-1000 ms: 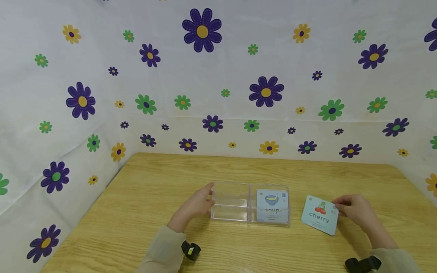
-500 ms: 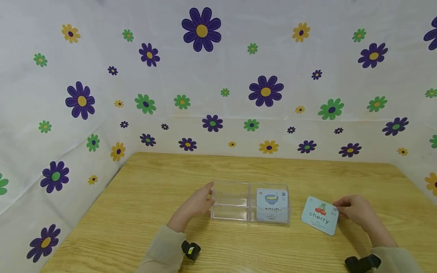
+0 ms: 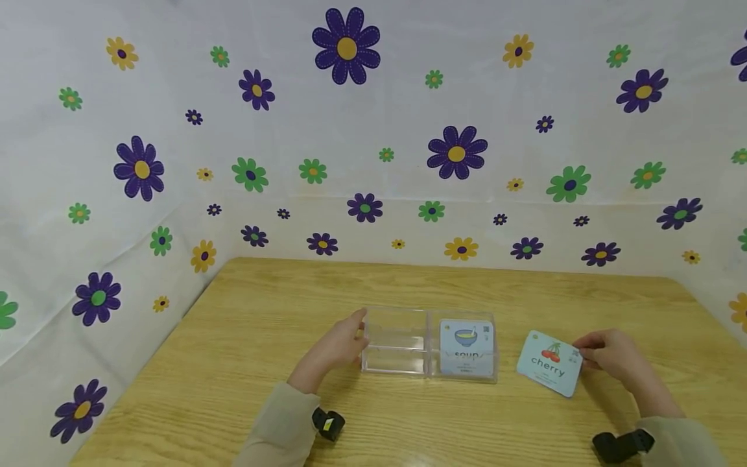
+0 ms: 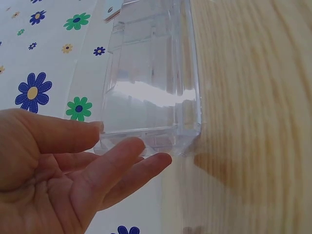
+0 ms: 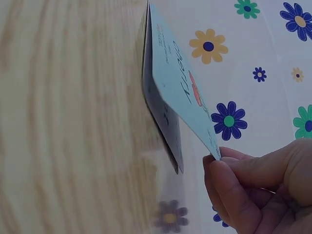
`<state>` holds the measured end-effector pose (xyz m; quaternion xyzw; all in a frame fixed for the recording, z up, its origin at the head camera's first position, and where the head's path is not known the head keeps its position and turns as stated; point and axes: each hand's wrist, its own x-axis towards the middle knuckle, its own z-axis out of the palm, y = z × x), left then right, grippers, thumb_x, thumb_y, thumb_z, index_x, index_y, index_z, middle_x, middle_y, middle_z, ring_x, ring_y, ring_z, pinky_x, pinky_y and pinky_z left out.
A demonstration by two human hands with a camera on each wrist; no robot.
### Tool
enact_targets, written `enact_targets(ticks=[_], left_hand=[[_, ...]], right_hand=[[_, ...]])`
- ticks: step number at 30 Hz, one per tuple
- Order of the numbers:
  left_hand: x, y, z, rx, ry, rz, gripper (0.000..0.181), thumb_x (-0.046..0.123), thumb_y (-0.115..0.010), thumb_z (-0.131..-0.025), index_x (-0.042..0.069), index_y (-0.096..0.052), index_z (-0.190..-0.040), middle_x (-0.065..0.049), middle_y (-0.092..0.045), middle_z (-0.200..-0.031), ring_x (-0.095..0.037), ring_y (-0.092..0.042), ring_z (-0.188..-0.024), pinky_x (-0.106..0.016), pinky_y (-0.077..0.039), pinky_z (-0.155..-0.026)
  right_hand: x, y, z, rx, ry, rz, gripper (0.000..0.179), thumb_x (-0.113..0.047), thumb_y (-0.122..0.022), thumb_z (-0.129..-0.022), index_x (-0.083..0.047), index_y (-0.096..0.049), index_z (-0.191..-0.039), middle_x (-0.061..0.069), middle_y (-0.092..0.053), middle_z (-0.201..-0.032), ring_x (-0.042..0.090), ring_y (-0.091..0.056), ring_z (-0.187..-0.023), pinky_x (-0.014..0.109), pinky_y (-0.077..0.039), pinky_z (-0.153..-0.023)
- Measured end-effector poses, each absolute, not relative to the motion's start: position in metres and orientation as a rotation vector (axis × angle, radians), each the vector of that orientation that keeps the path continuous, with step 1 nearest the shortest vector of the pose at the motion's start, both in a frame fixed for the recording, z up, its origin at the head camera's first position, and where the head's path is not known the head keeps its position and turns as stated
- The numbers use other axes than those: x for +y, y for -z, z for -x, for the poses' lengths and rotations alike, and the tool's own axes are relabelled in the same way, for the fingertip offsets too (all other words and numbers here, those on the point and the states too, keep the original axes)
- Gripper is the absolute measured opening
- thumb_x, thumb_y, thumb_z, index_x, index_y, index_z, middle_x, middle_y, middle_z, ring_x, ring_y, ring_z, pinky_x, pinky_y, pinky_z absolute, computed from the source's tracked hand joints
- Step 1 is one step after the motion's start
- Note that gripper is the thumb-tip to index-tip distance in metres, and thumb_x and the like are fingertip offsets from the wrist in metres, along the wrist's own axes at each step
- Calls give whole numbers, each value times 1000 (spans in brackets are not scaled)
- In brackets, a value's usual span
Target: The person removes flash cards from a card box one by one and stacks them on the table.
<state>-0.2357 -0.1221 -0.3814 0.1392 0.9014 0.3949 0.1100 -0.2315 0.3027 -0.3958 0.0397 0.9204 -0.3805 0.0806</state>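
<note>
My right hand (image 3: 613,360) pinches the upper right corner of a pale blue cherry flash card (image 3: 549,364). In the right wrist view the cherry card (image 5: 178,80) is lifted at that corner and slants above a few more cards (image 5: 162,119) close to the table. A clear plastic card holder (image 3: 394,360) with two side-by-side compartments stands left of it. Its right compartment bears a soup card (image 3: 465,347); no card shows in the left one. At the holder's left end rests my left hand (image 3: 334,347), fingers extended, fingertips right at the end wall (image 4: 141,141) in the left wrist view.
The wood-grain table (image 3: 280,292) extends around the holder and cards. White cloth (image 3: 385,117) printed with flowers rises behind the table and along its sides. A black wrist camera (image 3: 329,423) is strapped at each sleeve.
</note>
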Motion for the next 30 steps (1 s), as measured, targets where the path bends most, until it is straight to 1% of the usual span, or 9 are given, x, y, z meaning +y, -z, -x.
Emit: enact_targets(ticks=[7, 14, 23, 30], left_hand=[[-121, 384, 236, 2637, -1167, -390, 55, -1, -45, -90, -8, -17, -136, -29, -41, -124, -26, -57, -81, -31, -48, -58], [-122, 384, 236, 2646, -1151, -389, 55, -1, -45, -90, -8, -18, -136, -28, -41, -123, -21, -57, -72, -30, -47, -57], [-121, 378, 239, 2640, -1157, -389, 55, 0, -45, -91, -6, -16, -138, -28, -40, -125, -21, -58, -72, -31, -47, -58], [-122, 381, 239, 2653, -1157, -416, 55, -1, -46, -90, -9, -17, -136, -30, -40, -124, -21, -58, -68, -31, -48, -59]], right_hand=[[303, 396, 232, 2736, 1070, -106, 19, 6, -53, -83, 17, -56, -98, 22, -56, -89, 20, -50, -72, 29, -47, -61], [303, 396, 231, 2744, 1015, -77, 21, 2, -53, -83, 16, -56, -100, 23, -57, -91, 22, -51, -75, 34, -47, -65], [305, 395, 234, 2778, 1005, -53, 24, -2, -57, -82, 16, -57, -99, 22, -58, -91, 22, -53, -76, 36, -48, -67], [305, 396, 235, 2786, 996, -49, 27, -5, -61, -81, 15, -58, -98, 22, -59, -90, 24, -53, -77, 37, -47, -68]])
